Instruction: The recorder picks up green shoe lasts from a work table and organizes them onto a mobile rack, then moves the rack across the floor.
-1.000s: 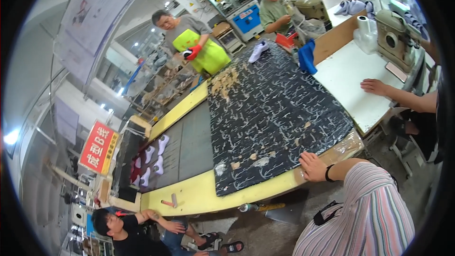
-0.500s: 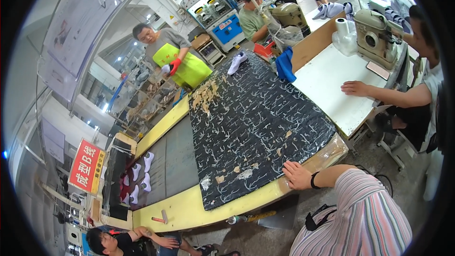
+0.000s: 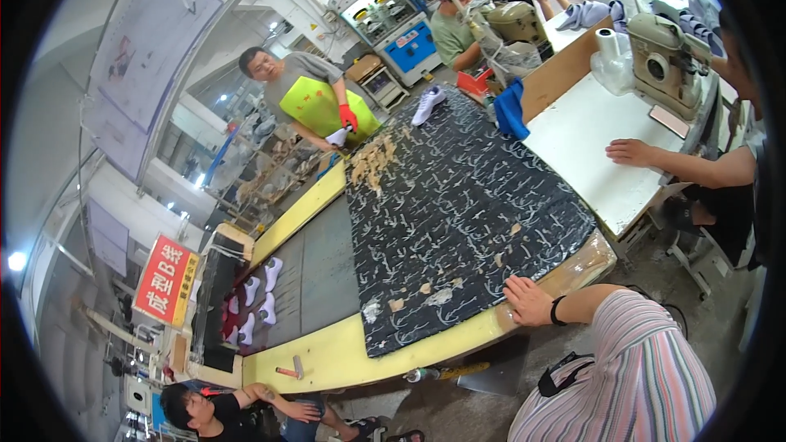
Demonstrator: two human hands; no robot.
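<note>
My right hand (image 3: pixel 528 301) rests with fingers stretched out, palm down, at the near edge of a worktable, a dark band round its wrist. It touches the border of a black patterned cover (image 3: pixel 475 205), beside the clear-wrapped corner (image 3: pixel 577 268). The hand holds nothing. Brown scraps (image 3: pixel 378 162) and a few pale flakes lie on the cover. A white shoe (image 3: pixel 427 105) stands at its far end. My left hand is out of view.
A grey conveyor belt (image 3: pixel 315 258) carries several white shoes (image 3: pixel 268 308) between yellow side boards. A hammer-like tool (image 3: pixel 292 369) lies on the near board. A co-worker in a yellow apron (image 3: pixel 319 106) stands across. At right, another person's hand (image 3: pixel 630 152) rests on a white table (image 3: pixel 585 139).
The view has shifted, so the scene sits farther right. Across the belt, the aproned co-worker has lowered a white shoe toward the far board. My right hand stays at the table edge.
</note>
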